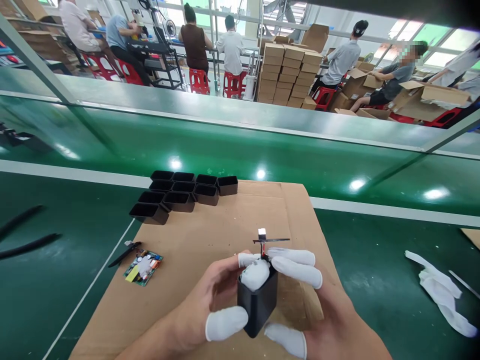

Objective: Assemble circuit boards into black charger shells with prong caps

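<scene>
A small black plastic case (256,305) is tilted between my two hands above the cardboard. White, rounded material (255,274) bulges from its open top. Thin red and black wires rise there to a white connector (262,234), beside a thin dark strip (275,240). My left hand (202,300) grips the case's left side, thumb low in front and a fingertip at the rear rim. My right hand (322,310) holds the other side, fingers along the top edge and thumb near the lower corner. White finger cots cover the fingertips that show.
Several open black cases (179,201) stand in rows at the cardboard's (210,235) far left. A circuit board (143,267) with a black cable lies at left. White crumpled material (442,295) is on the green surface at right. Beyond a metal rail, people sit near stacked cartons (285,75).
</scene>
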The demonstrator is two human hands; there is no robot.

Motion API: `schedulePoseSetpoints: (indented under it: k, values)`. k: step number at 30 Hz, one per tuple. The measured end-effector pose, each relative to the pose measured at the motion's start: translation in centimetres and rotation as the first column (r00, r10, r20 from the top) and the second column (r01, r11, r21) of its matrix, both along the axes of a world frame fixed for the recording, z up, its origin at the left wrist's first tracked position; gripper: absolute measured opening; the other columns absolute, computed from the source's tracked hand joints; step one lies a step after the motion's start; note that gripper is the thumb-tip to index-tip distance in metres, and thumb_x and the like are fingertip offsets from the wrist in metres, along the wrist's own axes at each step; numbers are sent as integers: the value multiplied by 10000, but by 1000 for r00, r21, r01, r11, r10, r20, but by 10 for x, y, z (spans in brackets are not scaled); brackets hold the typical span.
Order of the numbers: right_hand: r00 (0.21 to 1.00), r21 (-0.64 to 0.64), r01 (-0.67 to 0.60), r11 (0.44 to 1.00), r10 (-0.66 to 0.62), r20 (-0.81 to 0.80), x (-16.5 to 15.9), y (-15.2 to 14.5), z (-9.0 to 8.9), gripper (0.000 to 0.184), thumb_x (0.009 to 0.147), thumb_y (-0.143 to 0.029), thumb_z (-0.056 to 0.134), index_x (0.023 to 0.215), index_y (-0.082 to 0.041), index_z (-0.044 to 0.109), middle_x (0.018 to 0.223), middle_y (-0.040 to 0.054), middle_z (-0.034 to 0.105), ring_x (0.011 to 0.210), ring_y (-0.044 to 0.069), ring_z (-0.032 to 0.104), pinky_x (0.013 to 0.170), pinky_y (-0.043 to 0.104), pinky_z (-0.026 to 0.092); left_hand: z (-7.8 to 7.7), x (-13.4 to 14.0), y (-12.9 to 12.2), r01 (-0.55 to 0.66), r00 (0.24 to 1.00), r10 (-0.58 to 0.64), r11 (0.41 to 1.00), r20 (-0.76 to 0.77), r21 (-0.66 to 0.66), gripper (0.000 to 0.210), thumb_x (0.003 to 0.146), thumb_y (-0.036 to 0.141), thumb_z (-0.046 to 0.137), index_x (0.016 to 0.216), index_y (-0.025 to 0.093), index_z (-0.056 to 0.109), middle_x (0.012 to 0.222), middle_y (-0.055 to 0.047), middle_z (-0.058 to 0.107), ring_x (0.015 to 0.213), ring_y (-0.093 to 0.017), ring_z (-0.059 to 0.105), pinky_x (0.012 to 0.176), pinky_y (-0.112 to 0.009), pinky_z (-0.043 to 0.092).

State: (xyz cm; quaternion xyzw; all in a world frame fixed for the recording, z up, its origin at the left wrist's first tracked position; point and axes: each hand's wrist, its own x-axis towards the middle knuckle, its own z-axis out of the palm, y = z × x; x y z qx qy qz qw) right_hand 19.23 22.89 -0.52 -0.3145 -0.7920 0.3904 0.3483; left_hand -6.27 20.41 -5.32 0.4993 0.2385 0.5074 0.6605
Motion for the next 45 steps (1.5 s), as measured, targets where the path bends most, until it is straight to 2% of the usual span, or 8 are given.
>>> schedulePoseSetpoints:
  k: [6,11,15,18,24,30,37,45]
  values:
    - [999,349,43,936,-43,-7,-11,10,-2,760,905,-44,780,1590,-288,563,1432,113,727,1314,282,730,1070,379,664,9,-2,12,119,990,-122,992,-75,-35,532,867,606,845,1287,285,784,1174,-142,770,1095,-349,770,932,-498,662]
    - [996,379,92,921,-88,-28,-7,11,-8,793,878,-18,770,1589,-297,557,1386,112,740,1223,280,758,990,390,684,13,-1,4,-112,968,123,992,-219,63,679,909,461,851,1535,348,614,1348,-136,736,1239,-322,736,1038,-466,642]
    - [994,212,105,972,-93,-65,-6,14,-5,717,863,-85,812,1511,-314,608,1349,89,733,1208,270,759,1033,387,673,20,-3,4,-247,902,312,940,-297,236,530,986,302,770,1497,361,643,1205,-66,728,1114,-221,736,1059,-362,630]
    - [992,-6,77,997,-77,-100,-6,17,-3,705,820,-217,933,1453,-332,644,1338,74,740,1221,283,747,1047,406,665,25,-6,7,-247,897,306,946,-321,210,456,1003,358,745,1451,313,672,1235,-85,702,1142,-247,723,1058,-378,625]
    - [939,-456,37,889,-186,-288,-6,17,-18,652,821,-508,976,1376,-282,719,1262,105,795,1103,277,795,1037,425,672,27,-8,12,-185,896,214,976,-389,111,415,903,549,828,1168,250,716,1074,-54,658,1056,-254,683,1008,-373,587]
    - [908,-530,41,847,-253,-334,-9,20,-20,517,876,-507,925,1293,-260,744,1128,91,825,1008,234,808,990,371,677,19,1,10,-175,914,180,983,-363,48,329,929,517,816,1089,248,711,1064,-47,699,1068,-253,703,1029,-385,591]
    - [890,-619,48,784,-315,-331,-13,17,-20,477,868,-485,934,1235,-249,741,1029,72,808,983,224,800,936,334,671,3,6,12,-258,951,244,965,-187,-52,556,799,458,957,1277,286,730,1147,-80,797,1060,-252,779,981,-369,656]
    - [886,-655,87,750,-360,-294,-10,18,-22,440,817,-482,979,1119,-273,737,1050,53,787,990,214,787,946,306,661,19,11,14,-209,978,188,926,-95,-314,559,633,337,1053,1117,210,802,1063,-104,823,988,-285,814,954,-422,682]
